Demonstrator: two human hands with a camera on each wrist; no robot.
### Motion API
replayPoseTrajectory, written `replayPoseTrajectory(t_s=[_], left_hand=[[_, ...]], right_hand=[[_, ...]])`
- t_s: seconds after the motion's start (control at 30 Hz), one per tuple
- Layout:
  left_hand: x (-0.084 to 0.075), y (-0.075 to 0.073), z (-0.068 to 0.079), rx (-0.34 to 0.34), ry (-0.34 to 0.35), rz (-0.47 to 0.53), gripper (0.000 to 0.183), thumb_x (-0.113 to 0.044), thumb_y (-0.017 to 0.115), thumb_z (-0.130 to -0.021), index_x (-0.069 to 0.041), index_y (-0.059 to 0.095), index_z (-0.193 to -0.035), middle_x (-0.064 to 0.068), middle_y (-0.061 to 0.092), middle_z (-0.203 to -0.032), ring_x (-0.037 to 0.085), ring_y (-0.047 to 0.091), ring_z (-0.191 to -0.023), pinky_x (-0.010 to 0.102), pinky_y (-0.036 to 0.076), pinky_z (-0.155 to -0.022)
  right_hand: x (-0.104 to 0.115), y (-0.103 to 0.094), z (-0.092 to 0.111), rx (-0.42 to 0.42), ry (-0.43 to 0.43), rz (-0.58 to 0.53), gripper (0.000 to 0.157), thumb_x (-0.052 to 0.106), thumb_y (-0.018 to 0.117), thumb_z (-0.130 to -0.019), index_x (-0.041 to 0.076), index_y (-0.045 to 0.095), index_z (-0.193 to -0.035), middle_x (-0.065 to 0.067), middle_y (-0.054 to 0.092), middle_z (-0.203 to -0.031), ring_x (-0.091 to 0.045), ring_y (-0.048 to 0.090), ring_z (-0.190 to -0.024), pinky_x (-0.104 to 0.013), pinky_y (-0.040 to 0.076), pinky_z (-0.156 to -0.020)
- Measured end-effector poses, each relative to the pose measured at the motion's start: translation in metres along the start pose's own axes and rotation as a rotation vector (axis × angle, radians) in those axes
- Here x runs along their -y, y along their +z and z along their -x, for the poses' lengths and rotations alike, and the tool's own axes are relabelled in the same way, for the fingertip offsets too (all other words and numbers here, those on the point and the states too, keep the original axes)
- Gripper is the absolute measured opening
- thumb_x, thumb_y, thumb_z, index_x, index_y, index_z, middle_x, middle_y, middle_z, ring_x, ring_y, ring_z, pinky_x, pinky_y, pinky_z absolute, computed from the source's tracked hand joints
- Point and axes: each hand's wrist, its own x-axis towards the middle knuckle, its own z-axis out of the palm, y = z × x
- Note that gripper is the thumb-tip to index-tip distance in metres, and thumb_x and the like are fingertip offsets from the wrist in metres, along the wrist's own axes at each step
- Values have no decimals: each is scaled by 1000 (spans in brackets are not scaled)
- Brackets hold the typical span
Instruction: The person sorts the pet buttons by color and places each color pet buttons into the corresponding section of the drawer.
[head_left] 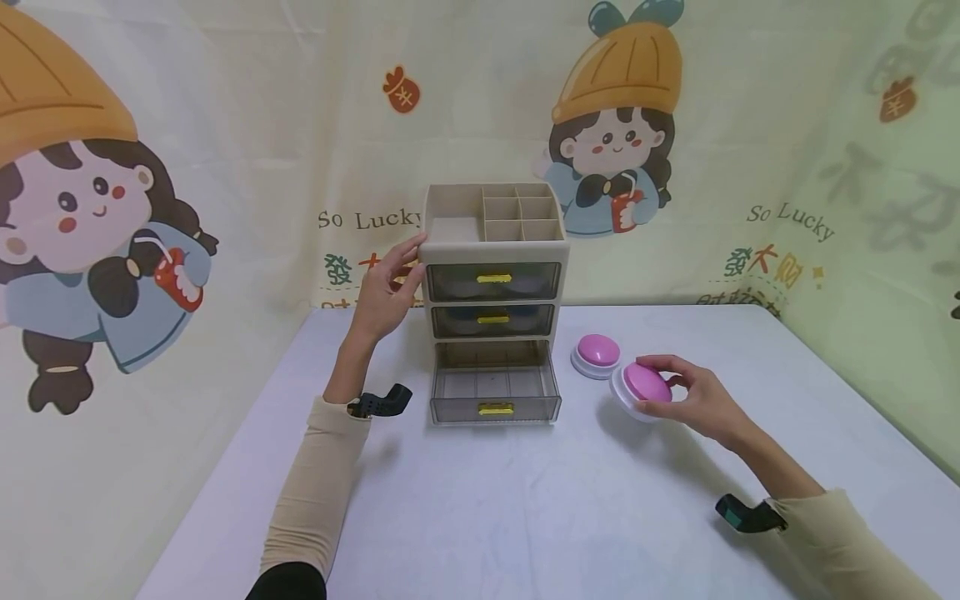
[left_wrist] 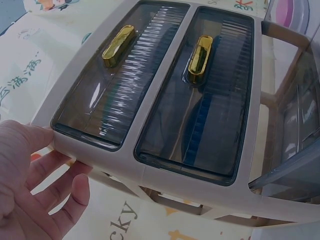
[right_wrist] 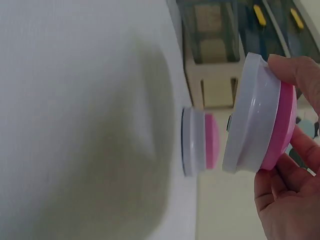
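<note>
My right hand (head_left: 701,400) grips a round push button with a pink dome (head_left: 647,383) and white base, held tilted above the table; thumb and fingers clasp its sides in the right wrist view. A second pink push button (head_left: 598,350) stands on the table just beyond it, beside the drawer organizer (head_left: 495,252). My left hand (head_left: 386,287) rests against the organizer's upper left side, fingers loosely bent and touching its edge. The organizer's bottom drawer (head_left: 495,408), clear grey with a yellow handle, is pulled out. Its upper two drawers (left_wrist: 195,110) are closed.
Small compartments (head_left: 519,212) top the organizer. A white cloth covers the table (head_left: 480,517), and a printed cloth (head_left: 480,108) with cartoon figures hangs behind it. Black wrist bands (head_left: 382,402) sit on both arms.
</note>
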Motion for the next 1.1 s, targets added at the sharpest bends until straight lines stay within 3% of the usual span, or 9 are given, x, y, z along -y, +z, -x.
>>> replayPoseTrajectory(t_s=[0.3, 0.63, 1.1], left_hand=[[0, -1, 1, -3, 4, -1, 45, -4, 56, -103, -5, 51, -148, 22, 56, -146, 44, 65, -114, 20, 47, -79], [2, 0, 0, -8, 32, -13, 44, -3, 56, -103, -3, 53, -147, 23, 60, -141, 43, 67, -110, 20, 47, -76], [2, -1, 0, -8, 33, -11, 44, -4, 56, -103, -4, 53, -147, 22, 60, -142, 42, 66, -115, 19, 47, -77]], right_hand=[[25, 14, 3, 7, -74, 6, 62, 20, 89, -80, 14, 63, -136, -5, 65, -126, -21, 57, -101, -28, 53, -75], [36, 20, -8, 4, -53, -156, 61, 14, 84, -85, 10, 59, -140, -3, 61, -132, -25, 60, -109, -24, 54, -82], [56, 41, -29, 34, -136, -155, 66, 14, 88, -80, 11, 60, -140, -7, 61, -138, -29, 57, -111, -24, 51, -83]])
